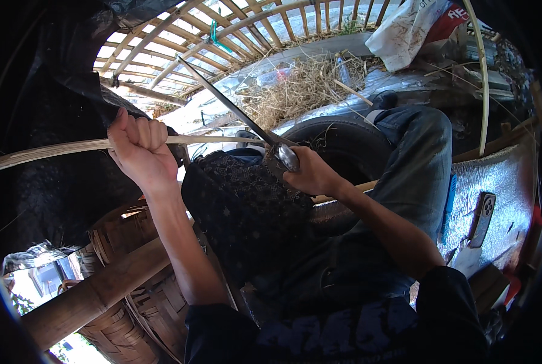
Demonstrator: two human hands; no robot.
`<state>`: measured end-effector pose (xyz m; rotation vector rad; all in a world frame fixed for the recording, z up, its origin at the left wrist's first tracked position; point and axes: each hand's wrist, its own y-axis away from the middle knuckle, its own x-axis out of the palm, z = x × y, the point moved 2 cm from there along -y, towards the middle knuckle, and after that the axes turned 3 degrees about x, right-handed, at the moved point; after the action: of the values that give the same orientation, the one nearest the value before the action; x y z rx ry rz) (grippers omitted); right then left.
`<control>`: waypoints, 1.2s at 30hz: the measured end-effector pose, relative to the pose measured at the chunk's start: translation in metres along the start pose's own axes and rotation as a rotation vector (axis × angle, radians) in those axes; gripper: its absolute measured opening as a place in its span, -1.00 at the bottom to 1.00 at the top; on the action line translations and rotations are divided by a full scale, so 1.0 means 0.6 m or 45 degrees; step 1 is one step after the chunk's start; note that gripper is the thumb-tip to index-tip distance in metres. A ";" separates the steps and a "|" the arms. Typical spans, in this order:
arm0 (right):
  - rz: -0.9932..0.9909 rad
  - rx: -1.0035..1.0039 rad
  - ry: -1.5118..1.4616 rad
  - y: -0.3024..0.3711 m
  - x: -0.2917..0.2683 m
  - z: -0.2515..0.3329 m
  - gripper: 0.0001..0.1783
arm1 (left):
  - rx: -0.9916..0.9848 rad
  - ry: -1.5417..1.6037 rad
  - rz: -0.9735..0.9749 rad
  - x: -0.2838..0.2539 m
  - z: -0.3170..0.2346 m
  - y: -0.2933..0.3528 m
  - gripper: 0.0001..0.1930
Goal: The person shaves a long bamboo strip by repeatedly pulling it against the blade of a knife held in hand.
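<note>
My left hand [140, 148] is raised on the left, its fingers closed in a fist around a long, pale bamboo strip [207, 139]. From the left edge the strip runs through that fist to the knife. My right hand [313, 173] grips a long-bladed knife [231, 108] by its handle, which the fingers mostly hide. The blade slants up and away to the left, and its shiny metal collar shows beside my fingers. A dark patterned cloth [240, 194] covers my lap below both hands. Past my right wrist another length of bamboo [365, 186] shows; whether it belongs to the same strip I cannot tell.
Behind my hands lies a black tyre [338, 126], with a heap of shavings [301, 94] beyond. A slatted bamboo fence [253, 27] curves across the back. At right lies a phone-like device [483, 219]. A thick bamboo pole [101, 297] crosses the lower left.
</note>
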<state>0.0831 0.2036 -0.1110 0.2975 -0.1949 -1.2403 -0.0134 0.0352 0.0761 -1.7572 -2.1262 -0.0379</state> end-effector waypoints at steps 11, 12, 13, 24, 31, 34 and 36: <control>0.075 0.298 0.111 -0.016 0.004 -0.035 -0.66 | 0.020 -0.022 -0.022 0.000 0.004 0.000 -0.53; 0.052 0.180 0.062 -0.010 0.000 -0.010 -0.67 | 0.018 -0.024 -0.029 0.000 0.003 -0.002 -0.53; 0.030 0.062 0.013 -0.007 -0.001 0.002 -0.68 | 0.030 -0.025 -0.028 0.001 0.003 -0.005 -0.53; 0.098 0.340 0.290 -0.022 -0.011 -0.059 -0.68 | 0.150 -0.215 -0.262 0.017 0.005 0.004 -0.54; 0.261 0.459 0.287 -0.030 -0.033 -0.032 -0.73 | -0.251 -0.145 0.147 -0.005 0.037 -0.009 -0.59; 0.323 0.471 0.334 -0.024 -0.041 -0.055 -0.75 | -0.213 -0.149 0.003 -0.014 0.055 0.000 -0.57; 0.287 0.391 0.365 -0.023 -0.037 -0.084 -0.75 | 0.000 -0.170 -0.221 -0.010 0.058 0.012 -0.56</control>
<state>0.0791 0.2264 -0.1625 0.6958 -0.1656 -0.9301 -0.0152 0.0398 0.0407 -1.6116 -2.3692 0.0345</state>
